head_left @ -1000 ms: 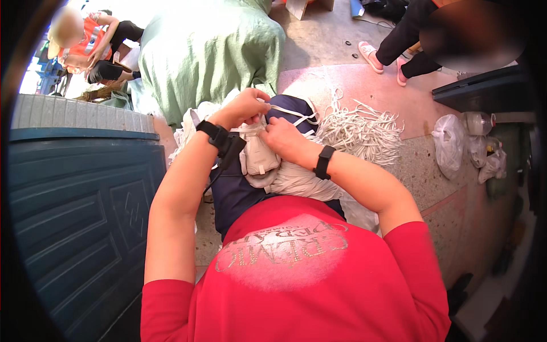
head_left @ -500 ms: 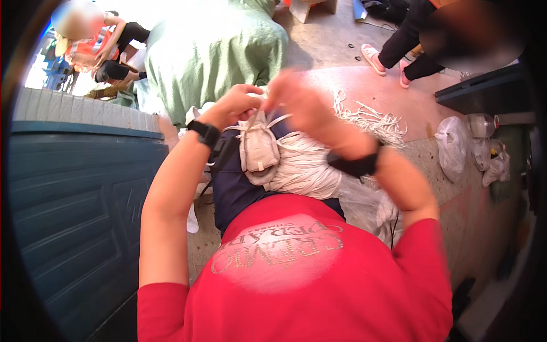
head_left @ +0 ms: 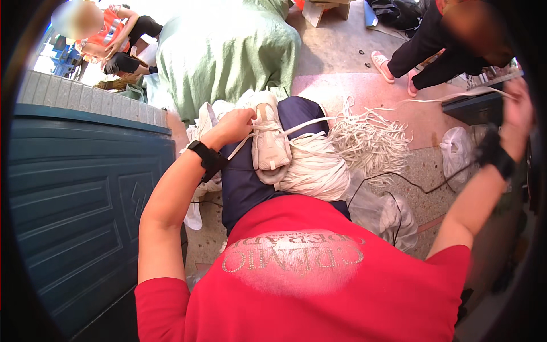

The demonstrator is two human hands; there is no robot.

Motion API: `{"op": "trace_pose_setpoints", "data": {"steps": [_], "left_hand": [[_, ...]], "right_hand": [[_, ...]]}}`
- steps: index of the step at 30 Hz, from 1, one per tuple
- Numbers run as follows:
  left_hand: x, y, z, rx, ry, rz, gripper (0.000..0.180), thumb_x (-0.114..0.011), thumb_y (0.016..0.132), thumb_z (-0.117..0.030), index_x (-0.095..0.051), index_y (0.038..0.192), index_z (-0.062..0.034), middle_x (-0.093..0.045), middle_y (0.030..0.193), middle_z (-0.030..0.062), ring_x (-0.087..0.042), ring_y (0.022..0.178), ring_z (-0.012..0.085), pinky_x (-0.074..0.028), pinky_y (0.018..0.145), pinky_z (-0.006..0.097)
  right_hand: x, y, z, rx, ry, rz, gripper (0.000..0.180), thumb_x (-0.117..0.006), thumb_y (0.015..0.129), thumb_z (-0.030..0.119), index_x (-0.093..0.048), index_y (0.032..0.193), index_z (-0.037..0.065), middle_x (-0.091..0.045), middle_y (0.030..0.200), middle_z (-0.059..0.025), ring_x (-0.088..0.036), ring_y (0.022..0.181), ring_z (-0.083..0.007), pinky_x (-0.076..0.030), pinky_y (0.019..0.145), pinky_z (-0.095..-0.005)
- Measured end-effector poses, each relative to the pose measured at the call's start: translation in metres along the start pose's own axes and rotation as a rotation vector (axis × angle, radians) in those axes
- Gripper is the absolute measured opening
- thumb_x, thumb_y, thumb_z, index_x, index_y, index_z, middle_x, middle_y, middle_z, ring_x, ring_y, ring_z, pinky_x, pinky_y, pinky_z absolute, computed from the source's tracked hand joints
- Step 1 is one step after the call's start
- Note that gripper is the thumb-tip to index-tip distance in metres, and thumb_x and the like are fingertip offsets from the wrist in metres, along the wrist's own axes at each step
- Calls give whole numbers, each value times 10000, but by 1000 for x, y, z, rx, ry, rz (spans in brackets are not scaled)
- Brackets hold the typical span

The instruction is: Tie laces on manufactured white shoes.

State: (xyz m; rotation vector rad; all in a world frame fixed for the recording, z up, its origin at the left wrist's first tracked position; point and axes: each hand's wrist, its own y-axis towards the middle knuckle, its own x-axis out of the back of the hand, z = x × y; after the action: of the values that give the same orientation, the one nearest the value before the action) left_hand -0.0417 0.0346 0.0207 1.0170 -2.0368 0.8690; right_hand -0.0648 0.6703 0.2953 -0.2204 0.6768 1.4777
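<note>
1. I see the pale beige shoe [head_left: 271,149] resting on the lap, on the dark trousers [head_left: 236,182], a little left of the middle of my view.
2. Its long axis runs away from the torso, nearly straight up my view, with the far end leaning slightly left.
3. The tongue's small pull tab and the grey-lined opening face the torso; as I read it, the toe points away, toward the green cloth [head_left: 225,62].
4. I have the left hand [head_left: 233,126] against the shoe's left side, with its fingers curled well in. I cannot tell whether they grip the shoe or the lacing, as the fingertips are partly hidden.
5. I have the right hand [head_left: 517,111] stretched far out at the right edge, well apart from the shoe. It is blurred, but the fingers look closed on a white lace [head_left: 421,101].
6. From there I follow that lace leftward, drawn out in a long line over the floor to the shoe's lacing.
7. Just right of the shoe, I see a thick bundle of laces [head_left: 316,171] across the lap.
8. Beyond it, a loose pile of laces [head_left: 370,138] spreads near the knee, and a whitish plastic bag [head_left: 454,151] sits farther right.
</note>
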Motion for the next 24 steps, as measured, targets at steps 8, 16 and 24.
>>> {"op": "trace_pose_setpoints", "data": {"steps": [8,16,24], "left_hand": [[-4,-16,-16,-218,515,-152,98,-580,726,-104,-599,810,-57,-547,800,93,-500,856,293,-444,718,384],[-10,-12,-6,-113,307,-91,119,-578,721,-92,-605,835,-66,-559,802,94,-496,852,296,-431,727,383],[-14,-9,-7,-204,366,-84,60,-514,710,-42,-551,755,-26,-566,786,139,-519,817,316,-433,725,396]], "right_hand": [[-201,-122,-366,-566,-795,481,171,-604,745,195,-647,782,34,-616,747,-68,-574,679,-176,-461,650,-303],[-237,-194,-447,-362,-1290,744,177,-554,741,229,-634,769,74,-615,745,-162,-600,763,-330,-470,690,-425],[-245,-212,-475,-151,-1442,546,186,-550,757,228,-619,757,56,-603,700,-147,-605,711,-313,-478,630,-415]]}}
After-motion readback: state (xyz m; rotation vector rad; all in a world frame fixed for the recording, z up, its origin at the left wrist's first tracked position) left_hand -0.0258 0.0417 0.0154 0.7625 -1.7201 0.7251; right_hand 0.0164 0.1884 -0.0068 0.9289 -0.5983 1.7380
